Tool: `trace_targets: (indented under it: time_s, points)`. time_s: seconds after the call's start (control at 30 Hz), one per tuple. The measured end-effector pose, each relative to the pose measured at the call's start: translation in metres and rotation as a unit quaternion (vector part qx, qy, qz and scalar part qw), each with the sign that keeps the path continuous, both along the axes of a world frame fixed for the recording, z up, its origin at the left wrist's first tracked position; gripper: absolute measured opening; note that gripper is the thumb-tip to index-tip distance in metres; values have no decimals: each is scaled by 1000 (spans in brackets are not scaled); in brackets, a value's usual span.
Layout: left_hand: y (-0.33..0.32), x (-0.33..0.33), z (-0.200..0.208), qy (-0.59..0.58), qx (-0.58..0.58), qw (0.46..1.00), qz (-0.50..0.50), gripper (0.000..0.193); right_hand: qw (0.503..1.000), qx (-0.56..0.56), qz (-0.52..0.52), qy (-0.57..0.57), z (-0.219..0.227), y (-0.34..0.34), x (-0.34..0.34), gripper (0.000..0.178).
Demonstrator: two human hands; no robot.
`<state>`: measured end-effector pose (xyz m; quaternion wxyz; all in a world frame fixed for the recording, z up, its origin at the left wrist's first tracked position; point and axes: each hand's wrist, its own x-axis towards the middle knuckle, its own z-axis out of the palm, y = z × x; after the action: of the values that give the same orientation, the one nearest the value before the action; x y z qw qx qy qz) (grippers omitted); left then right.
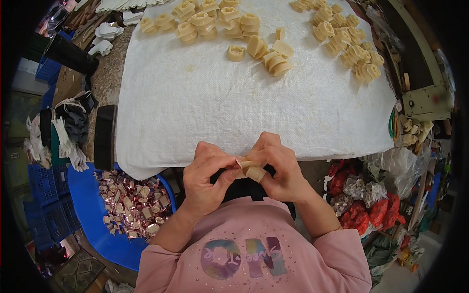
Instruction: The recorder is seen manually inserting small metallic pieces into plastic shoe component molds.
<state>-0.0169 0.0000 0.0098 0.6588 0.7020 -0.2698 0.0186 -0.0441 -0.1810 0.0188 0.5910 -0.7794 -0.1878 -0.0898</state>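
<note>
In front of my chest, just off the near edge of the white woven sheet [254, 112], my two hands meet around a small cream-coloured moulded piece [248, 164]. My right hand [284, 171] grips it between thumb and bent fingers. My left hand [206, 177] pinches at its left edge, with thumb and forefinger pressed together. Fingers cover much of the piece, so its full shape is hidden. Similar cream blocks with hollow shaped openings [236, 53] lie on the sheet, heaped at the far middle [200, 22] and far right [344, 41].
At my lower left, a blue tub [85, 195] holds many small shiny pink-and-beige pieces [129, 205]. A black phone-like slab [104, 136] lies along the table's left edge, near gloves [66, 136] and a dark cylinder [71, 53]. Red and clear plastic bags [361, 210] pile up at right.
</note>
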Motion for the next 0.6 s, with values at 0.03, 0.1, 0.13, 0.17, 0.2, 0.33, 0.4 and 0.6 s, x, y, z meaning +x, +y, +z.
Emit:
trace_targets:
  time_s: [0.03,0.1,0.13,0.17,0.2,0.33,0.4,0.6]
  points:
    - [-2,0,3,-33,46,998,19,16,1000,-17,-10,-1,1,0,-2,27]
    - [-6,2,3,-66,92,993,40,15,999,-34,-18,-2,1,1,-1,27]
    - [-8,2,2,-113,84,989,46,13,999,-45,-3,-3,2,1,-1,28]
    - [-10,4,1,-160,76,983,51,14,998,-55,11,-4,3,0,0,28]
    - [-10,5,2,-159,76,983,53,14,998,-56,12,-3,4,0,0,28]
    - [-11,7,2,-165,80,983,26,17,997,-64,50,-12,8,2,0,30]
    - [-11,6,2,-153,66,986,18,20,996,-69,56,-21,7,1,0,31]
    - [-13,4,11,-144,58,987,47,10,994,-62,-12,-94,-5,-5,5,33]
